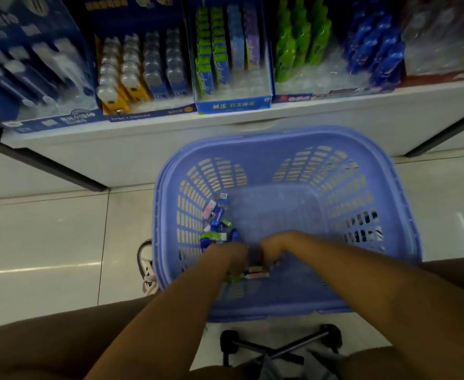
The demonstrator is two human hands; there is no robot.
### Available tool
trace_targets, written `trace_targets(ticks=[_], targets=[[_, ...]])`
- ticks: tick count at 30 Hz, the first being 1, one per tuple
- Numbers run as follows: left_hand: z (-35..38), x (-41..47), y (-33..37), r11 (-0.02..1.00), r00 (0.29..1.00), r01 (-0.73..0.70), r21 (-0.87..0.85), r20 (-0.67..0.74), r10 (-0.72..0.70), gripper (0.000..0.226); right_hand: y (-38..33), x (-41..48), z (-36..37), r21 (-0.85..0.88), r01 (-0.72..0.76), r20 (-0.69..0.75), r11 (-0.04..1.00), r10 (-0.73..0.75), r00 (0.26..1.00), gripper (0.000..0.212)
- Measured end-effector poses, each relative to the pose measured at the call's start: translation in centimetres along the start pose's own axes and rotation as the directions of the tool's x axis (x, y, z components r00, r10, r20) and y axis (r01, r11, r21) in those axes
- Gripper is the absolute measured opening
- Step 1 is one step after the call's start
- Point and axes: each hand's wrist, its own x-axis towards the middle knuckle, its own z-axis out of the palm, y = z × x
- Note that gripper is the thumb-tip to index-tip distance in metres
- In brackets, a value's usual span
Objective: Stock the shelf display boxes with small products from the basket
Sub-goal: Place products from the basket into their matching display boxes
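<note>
A purple plastic basket [294, 149] stands on the floor before a white shelf. Several small packets [217, 215] in blue, green and pink lie along its left inner side and near corner. Both my hands reach down into the basket. My left hand [226, 255] is curled over packets at the near left; green and pink packets [252, 272] show just below it. My right hand [276, 248] is close beside it, fingers bent down among the packets. Whether either hand grips a packet is hidden. A blue display box [233, 105] with green, blue and purple packs sits on the shelf above.
Other display boxes [143, 78] with bottles and packs line the shelf [225, 124] left and right. A shoe [147, 267] is at the basket's left. A black stool base [280, 344] stands on the tiled floor near me, between my knees.
</note>
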Motion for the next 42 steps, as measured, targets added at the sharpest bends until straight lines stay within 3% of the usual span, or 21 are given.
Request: trace_targets(ticks=[2, 5, 7, 9, 12, 17, 25, 28, 33, 37, 39, 41, 42], targets=[[-0.1, 0.3, -0.2, 0.999, 1.0, -0.004, -0.046, -0.004, 0.004, 0.039, -0.8, 1.3, 1.0, -0.179, -0.051, 0.166, 0.983, 0.081, 0.983, 0.04], [0.0, 0.7, -0.4, 0.993, 1.0, 0.016, -0.121, -0.019, -0.018, 0.034, -0.9, 1.7, 1.4, -0.192, -0.051, 0.135, 0.98, 0.078, 0.988, 0.05], [0.0, 1.0, -0.6, 0.985, 0.999, 0.033, -0.172, -0.014, -0.036, 0.029, -0.3, 1.3, 1.3, -0.123, -0.053, 0.109, 0.991, 0.067, 0.992, 0.051], [-0.3, 1.1, -0.7, 0.974, 0.999, 0.032, -0.225, -0.004, -0.034, 0.029, 0.0, 0.9, 0.8, -0.032, -0.035, 0.142, 0.999, 0.039, 0.989, 0.036], [-1.5, 0.9, -0.3, 0.962, 1.0, -0.022, -0.272, -0.024, 0.016, 0.026, 1.3, -0.7, -0.9, 0.218, -0.043, 0.165, 0.975, 0.007, 0.986, 0.031], [-4.9, -0.5, 1.1, 0.859, 0.965, -0.2, -0.471, -0.244, 0.09, 0.014, 3.8, -6.2, -4.8, 0.585, 0.019, 0.018, 0.81, -0.037, 0.999, 0.023], [-10.4, -5.8, 1.7, 0.534, 0.92, -0.372, -0.759, -0.378, 0.103, 0.038, 5.0, -14.6, -7.8, 0.735, 0.3, -0.291, 0.608, -0.117, 0.949, 0.02], [-11.6, -8.3, 1.5, 0.445, 0.868, -0.466, -0.765, -0.493, 0.063, 0.035, 3.6, -16.4, -8.2, 0.74, 0.408, -0.439, 0.535, -0.075, 0.895, 0.016], [-12.4, -11.9, 1.1, 0.26, 0.78, -0.613, -0.746, -0.624, 0.048, 0.02, 0.7, -18.6, -8.6, 0.654, 0.563, -0.648, 0.506, -0.01, 0.761, 0.012], [-13.4, -14.3, 0.4, 0.131, 0.727, -0.68, -0.722, -0.686, -0.008, 0.019, -1.3, -19.1, -10.1, 0.573, 0.642, -0.799, 0.51, 0.174, 0.576, 0.022], [-14.0, -15.5, 0.2, 0.1, 0.687, -0.715, -0.692, -0.722, -0.086, 0.015, -1.6, -19.6, -11.0, 0.564, 0.711, -0.82, 0.419, 0.183, 0.543, 0.025], [-14.6, -16.3, 0.0, 0.092, 0.626, -0.754, -0.651, -0.754, -0.201, 0.017, -2.0, -20.5, -12.2, 0.563, 0.795, -0.826, 0.227, 0.172, 0.536, 0.038], [-14.8, -16.6, 0.0, 0.077, 0.596, -0.774, -0.629, -0.764, -0.248, 0.02, -2.3, -21.1, -13.0, 0.525, 0.841, -0.845, 0.132, 0.196, 0.497, 0.039]])
